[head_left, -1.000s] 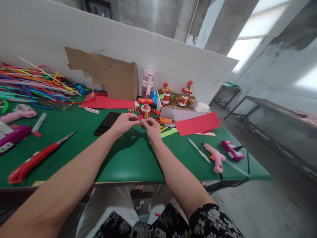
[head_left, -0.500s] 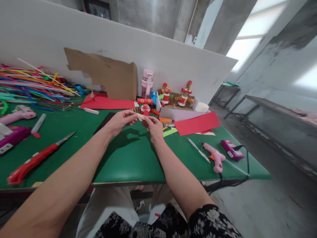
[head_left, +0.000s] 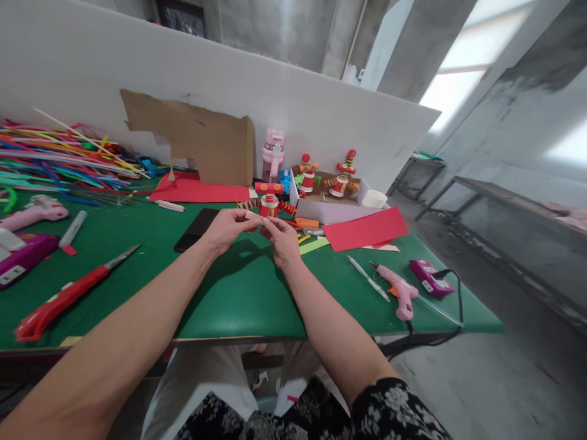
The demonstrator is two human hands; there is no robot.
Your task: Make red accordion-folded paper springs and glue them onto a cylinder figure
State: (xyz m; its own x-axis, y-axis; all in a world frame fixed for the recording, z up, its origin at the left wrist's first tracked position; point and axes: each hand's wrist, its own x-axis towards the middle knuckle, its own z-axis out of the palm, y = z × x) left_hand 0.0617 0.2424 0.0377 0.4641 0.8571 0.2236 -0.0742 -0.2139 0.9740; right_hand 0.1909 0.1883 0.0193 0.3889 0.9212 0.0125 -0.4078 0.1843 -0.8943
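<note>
Both hands up over the near middle of the bench (head_left: 238, 310), a small pale strip (head_left: 253, 216) between them, in front of the red figure (head_left: 269, 208). Left hand (head_left: 227, 230): thumb and fingers together, clamped on the strip. Right hand (head_left: 282, 241): fingers together too, pinching the strip's other end; exact contact partly hidden by the fingers. Figure stands upright just behind the fingertips, red roll across its top, folded paper arms out to both sides; can't tell if the strip touches it. Phone (head_left: 196, 228) lies flat by left hand, partly behind it. Just right of the right hand: orange piece (head_left: 307, 223), green strip (head_left: 314, 245), then red paper (head_left: 365, 228). Behind: open box (head_left: 339, 213) with two more figures in it, pink bottle (head_left: 274, 153) left of that. Right side of bench: white pen (head_left: 368, 278), pink glue gun (head_left: 398, 289), purple block (head_left: 431, 278) with black cable. Left side: red-handled tool (head_left: 68, 297), marker (head_left: 72, 228), heap of pipe cleaners (head_left: 64, 156). Brown cardboard (head_left: 224, 146) leans on the white board (head_left: 339, 116) at back
</note>
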